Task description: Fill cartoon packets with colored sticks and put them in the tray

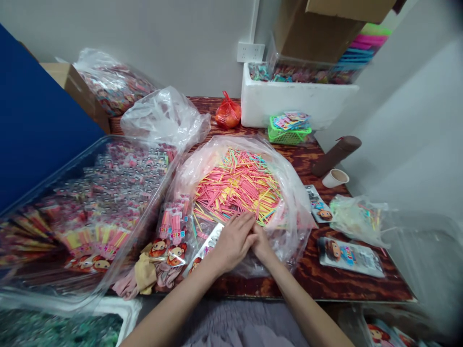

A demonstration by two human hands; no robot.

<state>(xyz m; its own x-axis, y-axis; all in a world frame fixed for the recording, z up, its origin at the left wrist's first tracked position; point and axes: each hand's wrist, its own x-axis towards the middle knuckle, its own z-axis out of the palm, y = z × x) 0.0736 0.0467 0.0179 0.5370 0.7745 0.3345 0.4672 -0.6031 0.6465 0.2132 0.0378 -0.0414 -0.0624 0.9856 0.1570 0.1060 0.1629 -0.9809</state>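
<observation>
My left hand [235,238] and my right hand [260,245] meet at the near edge of a heap of thin pink, yellow and green sticks [238,183]. Their fingers are bent together, the left partly covering the right; whatever they may hold is hidden. The heap lies in a wide, opened clear plastic bag [296,193]. A silver printed packet [208,248] reaches up beside my left hand, partly covered by it. Left of that lie filled clear packets [175,231] with pink sticks and a red-haired cartoon figure.
A large clear tub [157,207] of filled packets stands left. On the right are a printed packet [350,258], a small bag of sticks [356,219], a paper cup [335,178] and a brown flask [336,155]. Behind are a green basket [287,137] and a white foam box [296,101].
</observation>
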